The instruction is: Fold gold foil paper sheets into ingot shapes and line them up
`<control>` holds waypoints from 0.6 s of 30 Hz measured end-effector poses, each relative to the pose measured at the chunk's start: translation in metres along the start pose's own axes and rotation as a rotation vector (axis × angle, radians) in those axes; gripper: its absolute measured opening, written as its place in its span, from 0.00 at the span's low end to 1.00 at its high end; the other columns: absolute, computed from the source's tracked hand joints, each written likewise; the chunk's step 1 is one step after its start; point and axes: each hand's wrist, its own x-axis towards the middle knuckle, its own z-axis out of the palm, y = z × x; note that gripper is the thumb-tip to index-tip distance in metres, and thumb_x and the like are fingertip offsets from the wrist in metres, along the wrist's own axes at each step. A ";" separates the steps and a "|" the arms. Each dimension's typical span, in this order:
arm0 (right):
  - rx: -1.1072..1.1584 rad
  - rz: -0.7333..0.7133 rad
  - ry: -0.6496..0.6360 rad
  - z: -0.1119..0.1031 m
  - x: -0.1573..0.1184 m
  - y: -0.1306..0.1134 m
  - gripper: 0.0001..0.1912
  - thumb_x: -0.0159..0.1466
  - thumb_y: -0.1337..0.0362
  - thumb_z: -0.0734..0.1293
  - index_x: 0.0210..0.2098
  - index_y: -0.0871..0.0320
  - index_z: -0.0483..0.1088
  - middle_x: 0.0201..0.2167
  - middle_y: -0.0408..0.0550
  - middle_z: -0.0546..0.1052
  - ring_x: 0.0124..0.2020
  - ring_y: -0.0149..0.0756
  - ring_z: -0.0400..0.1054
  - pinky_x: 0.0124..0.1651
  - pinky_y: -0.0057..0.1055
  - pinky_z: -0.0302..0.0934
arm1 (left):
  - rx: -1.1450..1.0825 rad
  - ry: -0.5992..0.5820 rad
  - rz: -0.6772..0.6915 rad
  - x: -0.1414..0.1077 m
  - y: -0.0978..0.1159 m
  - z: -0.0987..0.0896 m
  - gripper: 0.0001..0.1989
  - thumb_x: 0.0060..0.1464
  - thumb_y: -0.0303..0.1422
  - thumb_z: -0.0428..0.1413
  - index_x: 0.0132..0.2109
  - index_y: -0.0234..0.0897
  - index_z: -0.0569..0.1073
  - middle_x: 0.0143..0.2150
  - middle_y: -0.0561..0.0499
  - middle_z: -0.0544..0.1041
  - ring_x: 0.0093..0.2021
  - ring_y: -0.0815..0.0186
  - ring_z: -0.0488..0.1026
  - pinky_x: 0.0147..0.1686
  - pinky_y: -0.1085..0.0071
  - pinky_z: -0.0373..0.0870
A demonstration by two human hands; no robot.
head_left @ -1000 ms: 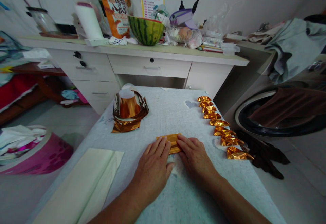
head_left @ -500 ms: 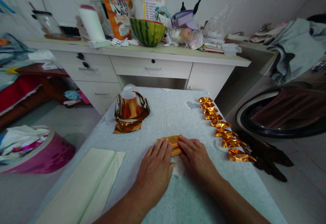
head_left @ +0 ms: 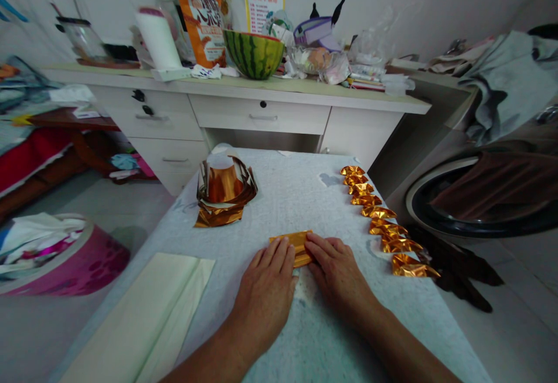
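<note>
A small folded sheet of gold foil paper (head_left: 299, 246) lies flat on the cloth-covered table (head_left: 300, 191). On its left part rest the fingers of my left hand (head_left: 265, 290), stretched out and pressed down. My right hand (head_left: 340, 275) lies over the right edge, its fingers extended too. Along the table's right side runs a row of several folded gold foil pieces (head_left: 378, 213). A stack of gold foil sheets (head_left: 224, 182), curled up at the sides, stands at the far left. Pale folded paper (head_left: 143, 307) lies left of my left hand.
Behind the table stands a white desk (head_left: 261, 118) holding a cut watermelon (head_left: 254, 54), an orange snack bag (head_left: 203, 20) and plastic bags. A pink bin (head_left: 87, 261) is on the floor at left. At right is a washing machine (head_left: 440, 194) with clothes on it.
Both hands stay pressed on the gold foil paper in the same place. The whole view has shifted very slightly; nothing on the table has visibly moved.
</note>
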 end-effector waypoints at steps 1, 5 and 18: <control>0.002 0.002 -0.001 0.000 0.000 0.000 0.18 0.65 0.66 0.63 0.54 0.56 0.68 0.60 0.48 0.68 0.50 0.45 0.64 0.51 0.44 0.59 | 0.003 -0.001 0.003 0.000 0.000 0.000 0.23 0.59 0.33 0.50 0.61 0.32 0.65 0.63 0.41 0.65 0.62 0.52 0.63 0.58 0.52 0.65; 0.008 0.012 -0.015 -0.004 0.000 -0.002 0.17 0.65 0.67 0.64 0.54 0.55 0.69 0.60 0.48 0.68 0.50 0.45 0.64 0.51 0.44 0.59 | 0.016 0.010 0.016 0.000 0.000 0.003 0.23 0.59 0.33 0.50 0.60 0.31 0.66 0.63 0.40 0.66 0.62 0.52 0.64 0.58 0.52 0.65; 0.046 0.015 -0.015 -0.007 0.000 -0.004 0.16 0.65 0.67 0.63 0.52 0.56 0.69 0.59 0.47 0.69 0.50 0.45 0.64 0.51 0.44 0.60 | 0.142 0.045 0.067 0.000 -0.002 0.005 0.25 0.55 0.18 0.45 0.59 0.32 0.67 0.61 0.40 0.68 0.60 0.53 0.67 0.54 0.56 0.70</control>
